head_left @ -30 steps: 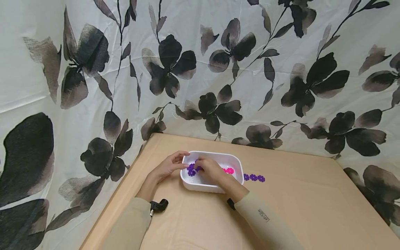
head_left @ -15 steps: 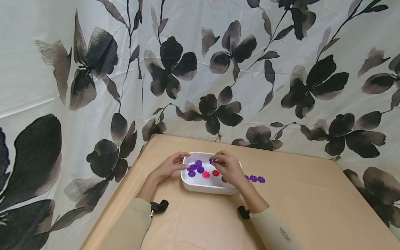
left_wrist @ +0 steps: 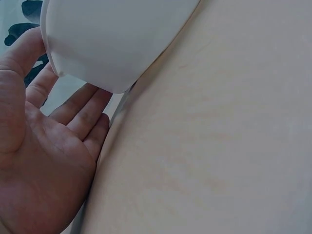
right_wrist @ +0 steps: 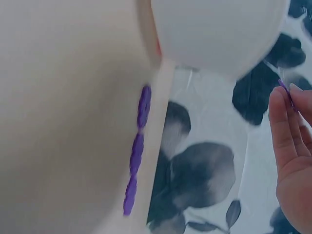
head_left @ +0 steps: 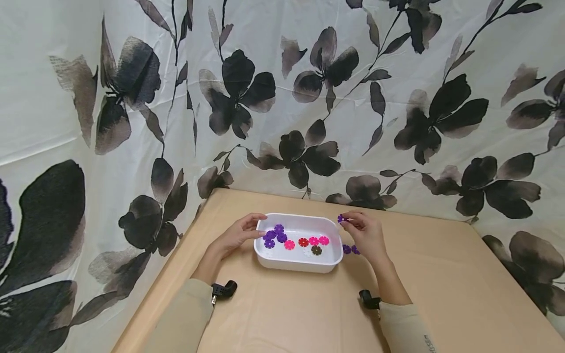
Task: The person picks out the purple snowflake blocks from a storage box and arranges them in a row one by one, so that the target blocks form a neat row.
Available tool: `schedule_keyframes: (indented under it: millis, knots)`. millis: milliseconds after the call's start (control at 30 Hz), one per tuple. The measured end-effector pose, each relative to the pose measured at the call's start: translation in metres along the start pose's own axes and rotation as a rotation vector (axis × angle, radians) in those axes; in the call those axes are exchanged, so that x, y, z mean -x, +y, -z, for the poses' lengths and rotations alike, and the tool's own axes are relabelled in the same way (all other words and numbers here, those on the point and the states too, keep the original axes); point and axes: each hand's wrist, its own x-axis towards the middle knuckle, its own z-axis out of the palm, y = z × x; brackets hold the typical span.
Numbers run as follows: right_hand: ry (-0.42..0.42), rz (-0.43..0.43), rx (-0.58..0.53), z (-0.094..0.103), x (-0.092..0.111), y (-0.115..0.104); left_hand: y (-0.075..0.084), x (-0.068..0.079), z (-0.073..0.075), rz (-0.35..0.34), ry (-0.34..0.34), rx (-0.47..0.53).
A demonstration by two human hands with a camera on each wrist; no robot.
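Note:
My right hand (head_left: 367, 236) pinches a purple flower-shaped disc (head_left: 341, 218) between thumb and fingertips, raised just beyond the right end of a white plastic tub (head_left: 298, 265). In the right wrist view the disc (right_wrist: 287, 93) shows edge-on between the fingertips. At the tub's left end my left hand (head_left: 236, 236) grips the rim, with the thumb at the edge and other fingers against the outer wall. Inside the tub lie a cluster of purple discs (head_left: 269, 236), several pink discs (head_left: 289, 245), a red one (head_left: 303, 242) and a brown one (head_left: 316, 250).
To the right of the tub a short row of purple discs (right_wrist: 136, 153) lies end to end on the tan-covered table (head_left: 282, 314), partly behind my right hand in the head view. A white curtain with dark flowers (head_left: 311, 162) hangs along the table's far edge.
My right hand has lifted a purple disc out of the tub and carried it right, past the tub's end. My left hand has stayed at the left rim.

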Motion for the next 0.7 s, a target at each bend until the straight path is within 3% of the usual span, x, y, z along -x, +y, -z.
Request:
schedule_keyframes:
  millis: [167,467,700]
  knots:
    - [-0.012,-0.081,0.041,0.017,-0.001,0.012,0.000,0.001,0.001,-0.001,0.015,-0.006]
    - [-0.037,-0.150,0.108,0.045,0.007,0.037,-0.002,-0.001,-0.001,0.004,0.009,-0.006]
    - [-0.129,-0.242,0.206,0.061,0.015,0.058,-0.003,-0.001,0.000,0.007,0.009,0.000]
